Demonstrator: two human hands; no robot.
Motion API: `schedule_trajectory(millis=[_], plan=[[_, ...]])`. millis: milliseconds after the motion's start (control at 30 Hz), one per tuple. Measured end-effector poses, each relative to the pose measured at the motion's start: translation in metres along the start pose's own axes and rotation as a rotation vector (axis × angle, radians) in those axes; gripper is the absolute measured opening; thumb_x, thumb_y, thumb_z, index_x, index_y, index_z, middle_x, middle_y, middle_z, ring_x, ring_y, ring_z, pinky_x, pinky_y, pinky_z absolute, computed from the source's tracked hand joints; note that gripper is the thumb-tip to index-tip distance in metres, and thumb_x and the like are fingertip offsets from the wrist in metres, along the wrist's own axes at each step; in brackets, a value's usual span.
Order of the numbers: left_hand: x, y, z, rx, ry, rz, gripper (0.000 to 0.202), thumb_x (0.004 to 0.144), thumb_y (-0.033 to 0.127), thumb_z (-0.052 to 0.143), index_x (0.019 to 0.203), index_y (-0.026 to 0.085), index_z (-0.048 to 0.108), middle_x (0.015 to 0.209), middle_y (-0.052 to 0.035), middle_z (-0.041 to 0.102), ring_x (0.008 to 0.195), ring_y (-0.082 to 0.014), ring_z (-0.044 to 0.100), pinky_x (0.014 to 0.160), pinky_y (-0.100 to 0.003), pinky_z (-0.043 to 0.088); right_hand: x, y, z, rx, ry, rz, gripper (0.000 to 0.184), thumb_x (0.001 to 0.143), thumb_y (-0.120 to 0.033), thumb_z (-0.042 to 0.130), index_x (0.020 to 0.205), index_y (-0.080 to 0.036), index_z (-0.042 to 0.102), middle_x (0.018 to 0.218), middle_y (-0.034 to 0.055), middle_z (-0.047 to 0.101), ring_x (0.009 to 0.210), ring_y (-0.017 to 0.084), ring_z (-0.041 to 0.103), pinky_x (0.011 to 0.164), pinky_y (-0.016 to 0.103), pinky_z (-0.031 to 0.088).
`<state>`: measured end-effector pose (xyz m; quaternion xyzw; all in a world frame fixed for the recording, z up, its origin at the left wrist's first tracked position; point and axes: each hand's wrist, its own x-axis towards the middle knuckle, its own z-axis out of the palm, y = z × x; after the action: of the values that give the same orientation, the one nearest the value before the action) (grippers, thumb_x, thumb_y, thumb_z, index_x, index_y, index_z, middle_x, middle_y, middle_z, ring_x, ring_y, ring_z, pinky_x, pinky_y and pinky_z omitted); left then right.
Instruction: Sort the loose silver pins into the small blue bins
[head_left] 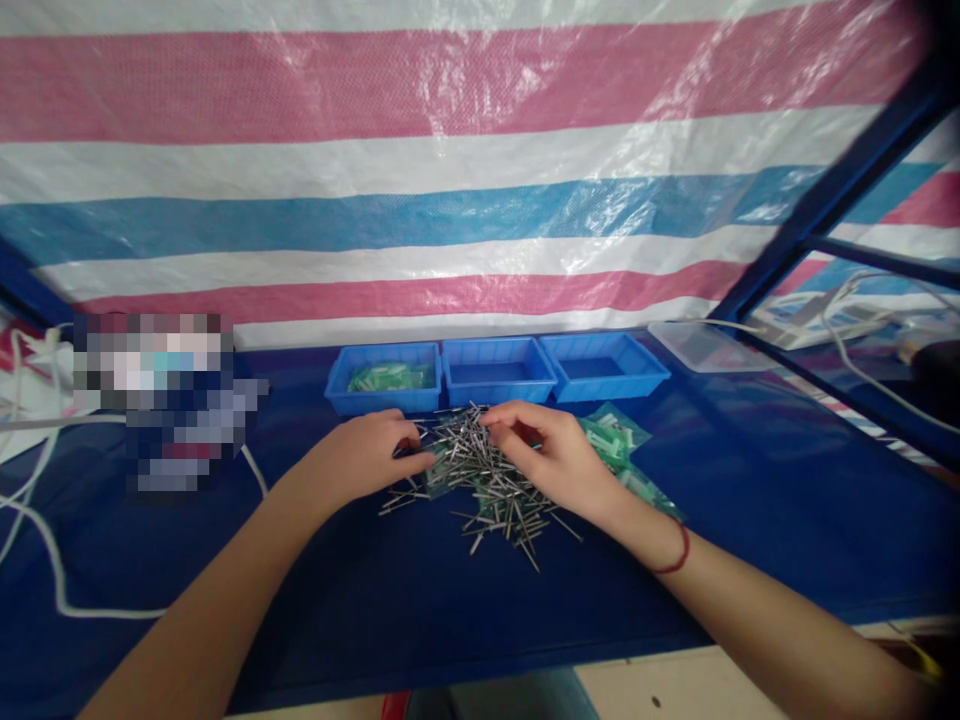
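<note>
A loose heap of thin silvery metal pins [510, 490], which look like pop rivets, lies on the dark blue table, partly over small clear plastic bags. My left hand [367, 450] rests at the heap's left edge, its fingers bent and the thumb apart from them, with nothing visible between. Over the heap's upper right side is my right hand [551, 450], thumb and forefinger brought together at the pins. Whatever sits between those fingertips is too small to make out. Beside the right hand lie clear bags with green-and-white contents [611, 440].
Behind the heap stand three blue bins in a row: a left bin [382, 405] holding green packets, a middle bin [499, 390] and a right bin [607, 380]. A clear plastic lid or tray [712, 350] lies farther right. White cables [56, 570] run along the left.
</note>
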<state>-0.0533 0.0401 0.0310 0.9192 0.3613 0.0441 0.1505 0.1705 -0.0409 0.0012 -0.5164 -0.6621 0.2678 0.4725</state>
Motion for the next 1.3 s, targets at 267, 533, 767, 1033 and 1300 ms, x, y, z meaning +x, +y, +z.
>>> schedule_trajectory(millis=[267, 533, 767, 1033, 1300], plan=[[-0.001, 0.005, 0.008, -0.057, -0.056, -0.005, 0.024, 0.084, 0.042, 0.056, 0.083, 0.019, 0.062, 0.085, -0.0030, 0.059, 0.072, -0.0171, 0.057, 0.064, -0.025, 0.038, 0.000, 0.002, 0.001, -0.016, -0.030, -0.022, 0.018, 0.084, -0.023, 0.051, 0.091, -0.018, 0.066, 0.071, 0.0006, 0.062, 0.060, 0.012, 0.052, 0.056, 0.026, 0.041], [0.000, 0.002, -0.006, -0.058, 0.052, -0.058, 0.018, 0.087, 0.032, 0.048, 0.076, 0.019, 0.056, 0.069, -0.0003, 0.059, 0.062, -0.0159, 0.054, 0.057, -0.025, 0.032, 0.000, 0.001, 0.000, 0.001, -0.031, -0.016, 0.017, 0.084, -0.023, 0.051, 0.091, -0.018, 0.066, 0.070, 0.0006, 0.062, 0.060, 0.012, 0.053, 0.056, 0.026, 0.041], [-0.001, 0.006, -0.020, -0.153, 0.214, -0.019, 0.016, 0.089, 0.031, 0.045, 0.080, 0.019, 0.052, 0.072, 0.0009, 0.054, 0.066, -0.0155, 0.052, 0.063, -0.027, 0.037, 0.001, -0.001, -0.001, -0.111, -0.020, -0.052, 0.017, 0.085, -0.023, 0.052, 0.093, -0.018, 0.067, 0.075, 0.0006, 0.066, 0.056, 0.010, 0.052, 0.055, 0.025, 0.040], [0.003, 0.018, -0.009, -0.536, 0.178, 0.054, 0.016, 0.089, 0.034, 0.048, 0.084, 0.020, 0.051, 0.079, -0.0003, 0.058, 0.074, -0.0155, 0.057, 0.069, -0.027, 0.043, 0.003, 0.000, -0.003, -0.014, -0.064, -0.011, 0.024, 0.088, -0.038, 0.052, 0.096, -0.019, 0.065, 0.077, 0.0018, 0.065, 0.062, 0.012, 0.054, 0.058, 0.026, 0.042], [0.006, 0.018, -0.006, -0.626, 0.103, -0.010, 0.020, 0.089, 0.037, 0.050, 0.089, 0.019, 0.059, 0.073, 0.0009, 0.060, 0.068, -0.0133, 0.056, 0.063, -0.024, 0.041, 0.006, 0.000, -0.006, 0.218, -0.074, 0.139, 0.018, 0.085, -0.034, 0.055, 0.077, -0.019, 0.063, 0.070, 0.0012, 0.065, 0.059, 0.012, 0.052, 0.057, 0.027, 0.041]])
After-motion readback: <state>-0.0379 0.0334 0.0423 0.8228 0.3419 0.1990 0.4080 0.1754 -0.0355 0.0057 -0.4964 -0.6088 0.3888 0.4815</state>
